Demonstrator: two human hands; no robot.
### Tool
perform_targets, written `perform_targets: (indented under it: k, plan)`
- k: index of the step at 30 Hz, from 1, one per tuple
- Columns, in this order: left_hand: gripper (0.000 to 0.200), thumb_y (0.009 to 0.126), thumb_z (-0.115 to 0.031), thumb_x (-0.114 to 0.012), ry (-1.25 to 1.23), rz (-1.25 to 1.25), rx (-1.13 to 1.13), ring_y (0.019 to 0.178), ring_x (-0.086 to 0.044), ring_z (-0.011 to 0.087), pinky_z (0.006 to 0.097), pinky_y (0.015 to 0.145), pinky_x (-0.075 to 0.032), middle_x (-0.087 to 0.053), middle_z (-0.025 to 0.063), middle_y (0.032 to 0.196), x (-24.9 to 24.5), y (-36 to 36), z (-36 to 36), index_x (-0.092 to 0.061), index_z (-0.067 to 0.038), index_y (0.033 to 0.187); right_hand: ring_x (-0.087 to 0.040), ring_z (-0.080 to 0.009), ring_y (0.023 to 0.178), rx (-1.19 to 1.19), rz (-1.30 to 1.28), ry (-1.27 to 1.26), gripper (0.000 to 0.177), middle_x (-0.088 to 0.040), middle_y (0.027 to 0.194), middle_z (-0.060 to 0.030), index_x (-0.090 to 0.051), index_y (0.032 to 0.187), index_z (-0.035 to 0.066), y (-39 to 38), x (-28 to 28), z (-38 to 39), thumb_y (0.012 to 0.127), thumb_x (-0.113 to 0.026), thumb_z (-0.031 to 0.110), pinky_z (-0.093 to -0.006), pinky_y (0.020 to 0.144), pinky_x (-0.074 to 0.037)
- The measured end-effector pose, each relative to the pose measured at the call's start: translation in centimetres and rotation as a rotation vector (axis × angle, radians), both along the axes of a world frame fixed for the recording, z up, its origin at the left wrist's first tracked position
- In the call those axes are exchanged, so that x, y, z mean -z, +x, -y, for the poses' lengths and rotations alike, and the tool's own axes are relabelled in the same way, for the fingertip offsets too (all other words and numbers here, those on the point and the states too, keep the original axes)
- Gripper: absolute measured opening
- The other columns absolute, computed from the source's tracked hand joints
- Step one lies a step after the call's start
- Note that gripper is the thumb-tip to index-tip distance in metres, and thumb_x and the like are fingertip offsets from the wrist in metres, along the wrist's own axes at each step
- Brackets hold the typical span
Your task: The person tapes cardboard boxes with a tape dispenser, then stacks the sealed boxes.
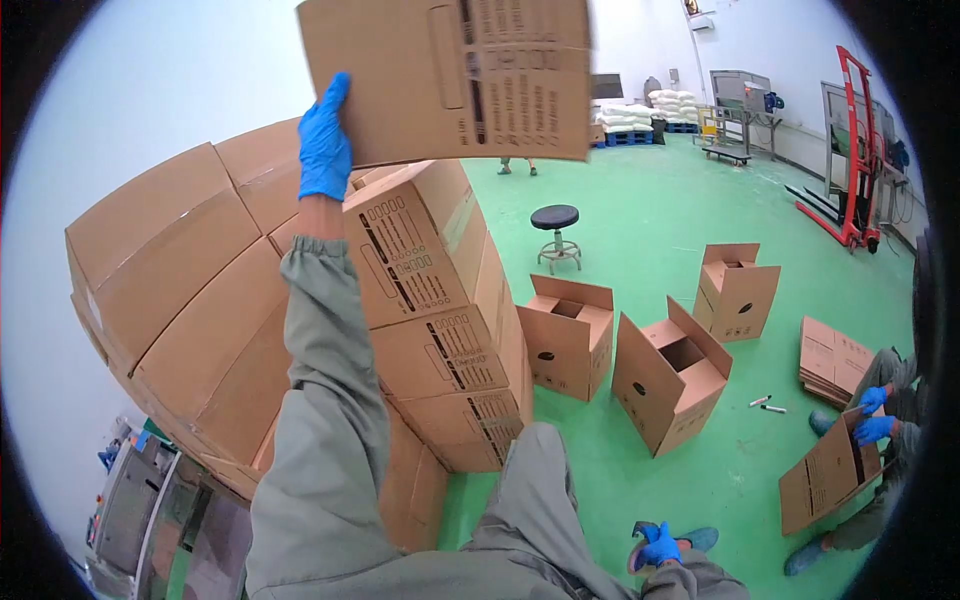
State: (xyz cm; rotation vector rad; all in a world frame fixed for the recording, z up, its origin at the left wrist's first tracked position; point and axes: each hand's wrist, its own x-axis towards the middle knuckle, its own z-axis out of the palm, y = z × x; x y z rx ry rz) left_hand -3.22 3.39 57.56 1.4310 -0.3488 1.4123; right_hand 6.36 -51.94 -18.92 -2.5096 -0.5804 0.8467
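My left hand [325, 145], in a blue glove, is raised at arm's length and grips the lower left edge of a cardboard box [400, 80]. Printed text covers the right part of this box's near side, and its top runs out of view. Low in the head view, my right hand [660, 548], also gloved in blue, is closed around what looks like a tape dispenser [636, 556]; part of it is hidden by the fingers. Beside my left arm rise stacked closed cartons [415, 255], with the held box above their tops.
Open-topped cartons [660, 390] stand on the green floor, with two markers [772, 408] nearby. At the right, a co-worker's gloved hands [874, 428] hold another carton [825, 485] beside flattened cardboard [832, 360]. A stool [555, 218] and a red lift [853, 150] stand farther off.
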Motion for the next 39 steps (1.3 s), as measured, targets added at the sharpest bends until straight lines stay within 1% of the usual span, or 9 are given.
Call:
perform_targets:
  k: [8, 11, 13, 15, 19, 24, 29, 31, 39]
  plan:
    - [0.041, 0.085, -0.024, -0.071, -0.167, -0.017, -0.186, 0.099, -0.062, 0.0187, 0.0318, 0.086, -0.051, -0.065, 0.0102, 0.112, 4.0, -6.2, -13.4, -0.062, 0.003, 0.114, -0.053, -0.034, 0.12, 0.073, -0.047, 0.018, 0.108, -0.037, 0.146, -0.0207, -0.03, 0.146, 0.015, 1.6, 7.5, 0.2, 0.051, -0.081, 0.024, -0.039, 0.097, -0.048]
    - [0.039, 0.085, -0.025, -0.071, -0.241, 0.049, -0.185, 0.098, -0.063, 0.0177, 0.0315, 0.086, -0.051, -0.066, 0.0113, 0.107, 5.8, -7.4, -18.6, -0.063, 0.002, 0.111, -0.051, -0.0363, 0.12, 0.063, -0.045, -0.08, 0.089, -0.037, 0.145, -0.0192, -0.038, 0.141, 0.02, 0.0, 1.7, -1.2, 0.06, -0.073, 0.027, -0.0386, 0.101, -0.044]
    - [0.047, 0.083, -0.032, -0.073, -0.129, -0.095, -0.802, 0.098, -0.061, 0.0219, 0.0358, 0.086, -0.051, -0.063, 0.0132, 0.109, 6.2, -8.0, -19.4, -0.06, 0.004, 0.111, -0.05, -0.0376, 0.121, 0.077, -0.061, -0.11, 0.072, -0.04, 0.143, -0.0173, -0.044, 0.137, 0.025, -1.1, -0.7, -1.3, 0.069, -0.066, 0.028, -0.0382, 0.105, -0.04]
    - [0.063, 0.078, -0.041, -0.076, 0.134, 0.359, -1.797, 0.098, -0.057, 0.0273, 0.0406, 0.086, -0.048, -0.057, 0.0159, 0.114, 6.1, -5.9, -15.7, -0.055, 0.006, 0.114, -0.05, -0.0378, 0.121, -0.031, 0.008, -0.033, 0.069, -0.037, 0.145, -0.0187, -0.045, 0.136, 0.022, -0.1, 1.9, -1.0, 0.07, -0.065, 0.027, -0.0392, 0.103, -0.042]
    - [0.103, 0.067, -0.056, -0.078, 0.681, -0.001, -1.218, 0.129, -0.038, 0.0373, 0.0457, 0.107, -0.031, -0.036, 0.0284, 0.14, 3.4, -3.0, -1.3, -0.035, 0.005, 0.137, -0.053, -0.0383, 0.118, -0.122, 0.068, -0.064, 0.069, -0.034, 0.147, -0.0199, -0.045, 0.136, 0.022, -1.0, -2.2, -1.7, 0.07, -0.064, 0.024, -0.04, 0.099, -0.045]
    - [0.106, 0.071, -0.035, -0.068, 0.674, -0.219, -1.604, 0.143, -0.008, 0.0412, 0.0541, 0.114, -0.006, -0.007, 0.0265, 0.154, 3.5, 5.2, -0.4, -0.005, 0.0, 0.15, -0.052, -0.0381, 0.119, 0.153, -0.109, -0.11, 0.068, -0.031, 0.148, -0.0221, -0.046, 0.136, 0.026, -0.7, 0.4, -1.1, 0.07, -0.063, 0.018, -0.0399, 0.098, -0.046]
    - [0.097, 0.076, -0.041, -0.06, 0.68, -0.095, -1.696, 0.14, -0.007, 0.0493, 0.0633, 0.11, -0.004, -0.012, 0.0293, 0.152, 3.8, 8.9, -7.2, -0.011, 0.002, 0.148, -0.051, -0.0365, 0.121, 0.173, -0.094, -0.057, 0.073, -0.031, 0.147, -0.0249, -0.042, 0.14, 0.026, -0.7, 0.8, -0.2, 0.07, -0.063, 0.018, -0.0411, 0.098, -0.046]
    - [0.094, 0.077, -0.036, -0.057, 0.617, -0.094, -1.749, 0.141, -0.005, 0.0492, 0.0639, 0.11, -0.003, -0.01, 0.0295, 0.152, 4.0, 8.9, -8.5, -0.01, 0.002, 0.149, -0.061, -0.0396, 0.104, 0.229, -0.005, -0.026, 0.098, -0.062, 0.112, -0.0275, -0.019, 0.149, 0.006, -0.8, 1.1, 0.1, 0.065, -0.068, 0.021, -0.0453, 0.083, -0.051]
    - [0.101, 0.083, -0.051, -0.064, 0.879, 0.027, -1.731, 0.139, -0.025, 0.0409, 0.0533, 0.111, -0.022, -0.016, 0.0292, 0.151, 6.5, 8.2, -2.2, -0.009, 0.004, 0.148, -0.063, -0.0352, 0.1, 0.043, -0.067, 0.079, 0.064, -0.06, 0.115, -0.0202, -0.046, 0.133, 0.013, -1.0, 1.1, 0.0, 0.072, -0.065, 0.012, -0.043, 0.08, -0.054]
